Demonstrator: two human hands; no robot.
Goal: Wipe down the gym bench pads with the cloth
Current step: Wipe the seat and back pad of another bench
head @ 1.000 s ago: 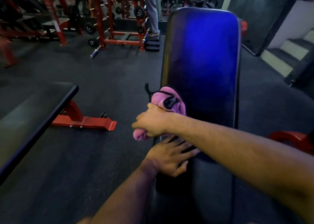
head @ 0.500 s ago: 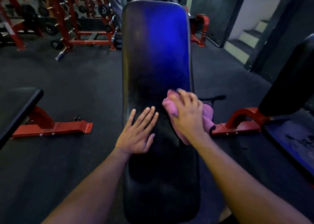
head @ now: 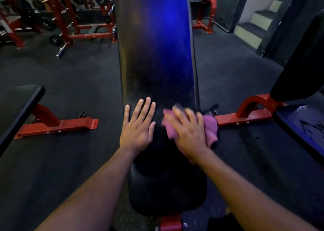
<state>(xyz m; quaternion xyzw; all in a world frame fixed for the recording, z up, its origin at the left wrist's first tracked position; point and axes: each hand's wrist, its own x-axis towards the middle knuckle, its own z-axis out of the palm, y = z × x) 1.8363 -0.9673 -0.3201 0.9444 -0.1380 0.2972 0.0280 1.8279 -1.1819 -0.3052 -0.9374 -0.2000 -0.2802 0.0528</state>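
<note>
You are standing in a gym: red weight racks (head: 57,20) holding plates are sitting at ten o'clock, padded benches (head: 19,106) are flanking you at nine and three, and dark rubber flooring (head: 78,72) is running throughout.

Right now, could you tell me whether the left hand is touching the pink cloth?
Apart. The head view shows bare black pad between the left hand and the cloth.

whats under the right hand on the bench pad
A pink cloth lies under the right hand, pressed flat against the black bench pad. Its edges stick out on both sides; the middle part under the palm is covered.
</note>
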